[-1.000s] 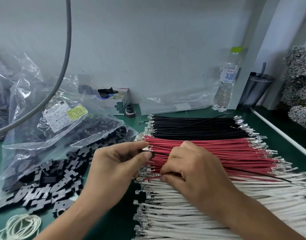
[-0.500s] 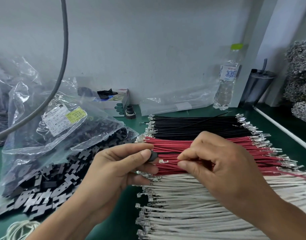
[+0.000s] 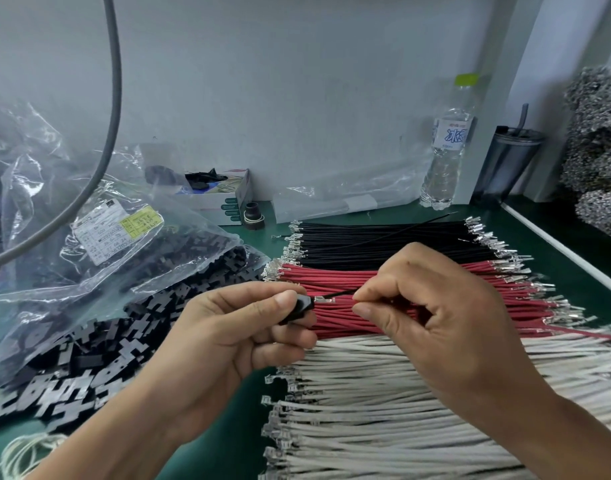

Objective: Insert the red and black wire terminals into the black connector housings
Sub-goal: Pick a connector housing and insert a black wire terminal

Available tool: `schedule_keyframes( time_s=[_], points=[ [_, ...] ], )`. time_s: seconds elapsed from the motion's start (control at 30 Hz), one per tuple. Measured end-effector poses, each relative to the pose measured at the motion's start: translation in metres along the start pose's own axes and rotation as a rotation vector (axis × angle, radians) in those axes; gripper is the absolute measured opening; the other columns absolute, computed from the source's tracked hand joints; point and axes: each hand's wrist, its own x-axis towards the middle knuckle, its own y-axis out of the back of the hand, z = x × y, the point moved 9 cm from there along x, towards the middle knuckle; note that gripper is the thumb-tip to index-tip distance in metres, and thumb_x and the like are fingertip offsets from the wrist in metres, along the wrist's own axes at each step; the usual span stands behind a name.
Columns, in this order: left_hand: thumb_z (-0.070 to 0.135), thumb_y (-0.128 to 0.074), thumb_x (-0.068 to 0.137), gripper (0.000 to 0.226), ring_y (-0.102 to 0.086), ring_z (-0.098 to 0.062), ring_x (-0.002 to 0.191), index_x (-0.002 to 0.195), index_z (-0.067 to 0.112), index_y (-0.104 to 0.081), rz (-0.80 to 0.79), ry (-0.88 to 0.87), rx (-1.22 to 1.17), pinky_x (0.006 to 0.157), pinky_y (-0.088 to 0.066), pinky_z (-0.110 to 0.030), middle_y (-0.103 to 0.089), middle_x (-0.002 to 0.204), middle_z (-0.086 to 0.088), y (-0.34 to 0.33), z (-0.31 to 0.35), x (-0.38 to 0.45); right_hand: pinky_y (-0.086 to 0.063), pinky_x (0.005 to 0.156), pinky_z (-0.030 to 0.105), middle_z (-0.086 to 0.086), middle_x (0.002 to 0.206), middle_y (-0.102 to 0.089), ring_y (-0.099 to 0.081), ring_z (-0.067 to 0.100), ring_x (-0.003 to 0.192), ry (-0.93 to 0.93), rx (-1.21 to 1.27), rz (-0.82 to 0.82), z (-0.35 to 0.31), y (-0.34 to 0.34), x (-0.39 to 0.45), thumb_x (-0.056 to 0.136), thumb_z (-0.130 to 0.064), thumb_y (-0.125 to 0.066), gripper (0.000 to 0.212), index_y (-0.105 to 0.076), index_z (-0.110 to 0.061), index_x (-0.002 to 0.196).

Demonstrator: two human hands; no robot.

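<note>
Left hand (image 3: 227, 327) pinches housing (image 3: 297, 308), opening facing right. Right hand (image 3: 432, 313) pinches red wire (image 3: 343, 299), lying left-right, terminal (image 3: 324, 300) pointing left just beside housing.

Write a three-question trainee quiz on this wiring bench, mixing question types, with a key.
1. True or false: the left hand holds a black housing.
2. Which wire bundle lies nearest the wall? A white wires B red wires C black wires
3. Fill in: the right hand pinches a wire whose metal ____ points at the housing.

Key: 1 true; 2 C; 3 terminal
</note>
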Motion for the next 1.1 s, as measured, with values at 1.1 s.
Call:
schedule_keyframes(
  time_s=[1.1],
  points=[
    [0.018, -0.084, 0.068, 0.02, -0.072, -0.013, 0.055, 0.082, 0.033, -0.084, 0.05, -0.409, 0.633, 0.052, -0.055, -0.017, -0.078, 0.07, 0.0, -0.023, 0.029, -0.023, -0.048, 0.058, 0.03, -0.01, 0.083, -0.057, -0.054, 0.01, 0.073, 0.14, -0.261, -0.075, -0.024, -0.022, -0.009, 0.096, -0.031, -0.056, 0.021, -0.069, -0.019, 0.085]
  ],
)
